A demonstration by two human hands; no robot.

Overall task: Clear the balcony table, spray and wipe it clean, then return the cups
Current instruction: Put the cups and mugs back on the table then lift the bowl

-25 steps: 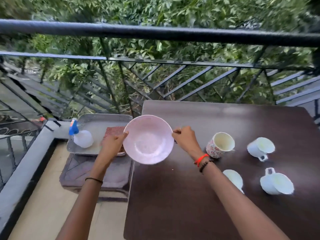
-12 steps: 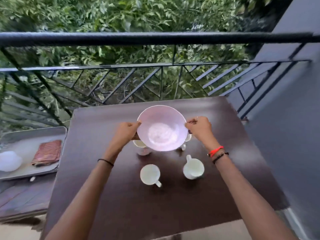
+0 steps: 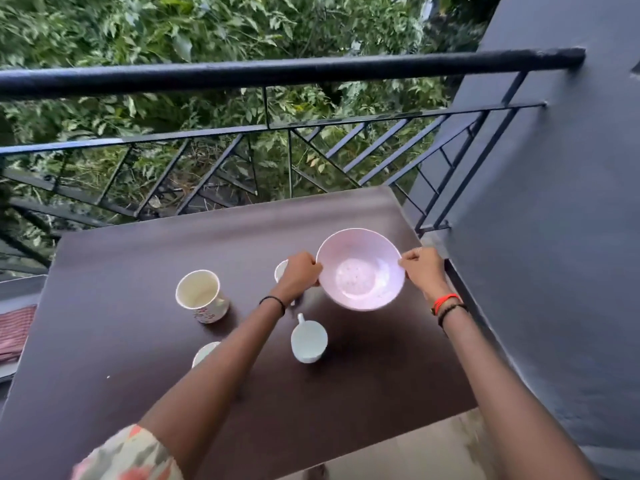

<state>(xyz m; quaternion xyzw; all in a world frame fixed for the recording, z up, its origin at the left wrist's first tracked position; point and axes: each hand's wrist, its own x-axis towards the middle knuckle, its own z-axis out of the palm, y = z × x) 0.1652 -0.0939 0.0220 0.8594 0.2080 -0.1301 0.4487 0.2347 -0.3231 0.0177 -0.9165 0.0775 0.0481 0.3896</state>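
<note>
Whereas the bowl (image 3: 360, 270) had hung over the middle of the table (image 3: 138, 271) half a second before, right above the cups, it was now out by the far right corner, close to the wall (image 3: 554, 271), and the cups lay clear of it to the left. The view had swung right with it: the wall filled far more of the frame, and of the tray side only a strip of red cloth (image 3: 15, 332) was left at the edge. That grey wall rose along the right. A black railing (image 3: 277, 74) with slanted bars ran behind the table, with leaves (image 3: 207, 29) beyond. The table was dark brown with a dull sheen, and pale floor (image 3: 433, 445) showed past its near right corner. Whether the pink bowl's base touched the top could not be told. The left hand (image 3: 299, 273) pinched its left rim and the right hand (image 3: 422, 268) its right rim, fingers curled. The floral cup (image 3: 202, 301) stood upright, apart to the left. The white cup (image 3: 308, 341) stood just nearer than the left wrist, handle pointing away. A third cup (image 3: 281, 270) peeked from behind the left hand, and a fourth cup (image 3: 205, 353) was half hidden under the left forearm.
</note>
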